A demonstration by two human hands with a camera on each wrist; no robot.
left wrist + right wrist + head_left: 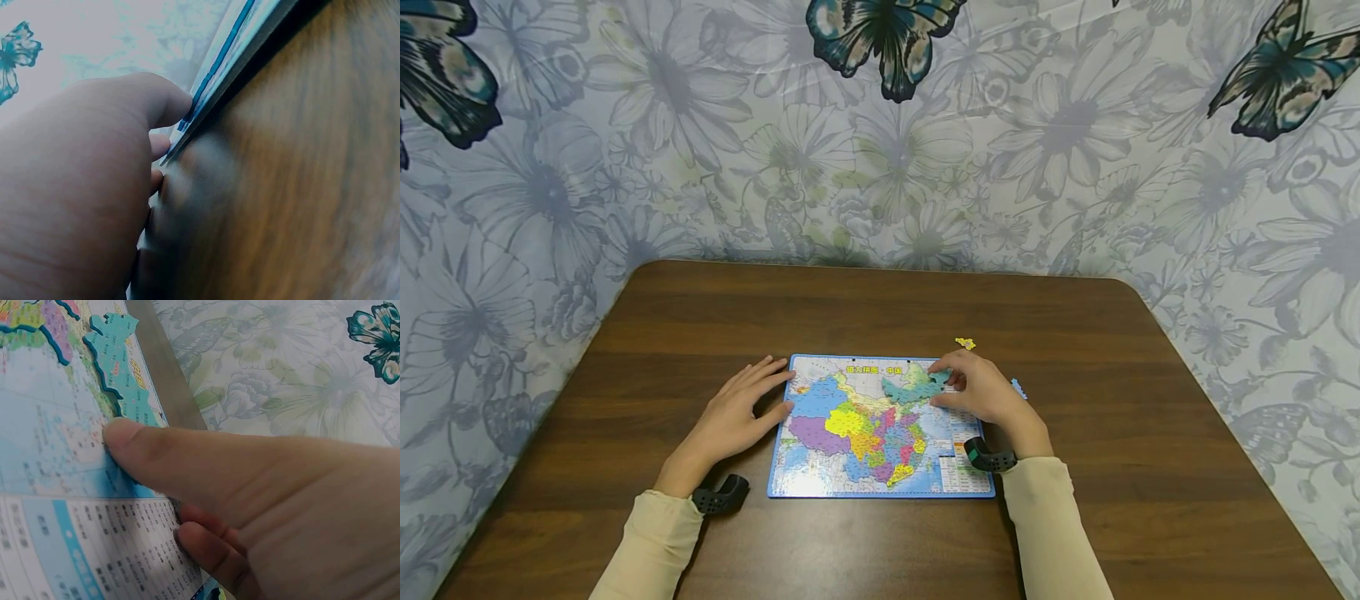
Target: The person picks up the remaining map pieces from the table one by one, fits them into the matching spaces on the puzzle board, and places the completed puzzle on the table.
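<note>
A magnetic map puzzle board (880, 489) with a blue rim lies on the table, its map largely filled with coloured pieces. My right hand (988, 393) is over the board's upper right and pinches the right end of a long teal puzzle piece (906, 392) between thumb and fingers. In the right wrist view the teal piece (125, 369) stretches away past the thumb (125, 432), close over the map. My left hand (737, 417) has its fingers extended, with fingertips on the board's left edge. The left wrist view has the left thumb (169, 103) at that edge.
Just beyond the board's top right lies a small yellow puzzle piece (965, 342). A blue piece (1018, 388) shows beside the right wrist, partly hidden by it. The brown wooden table (850, 550) ends at the back against a flower-and-butterfly patterned cloth (925, 183).
</note>
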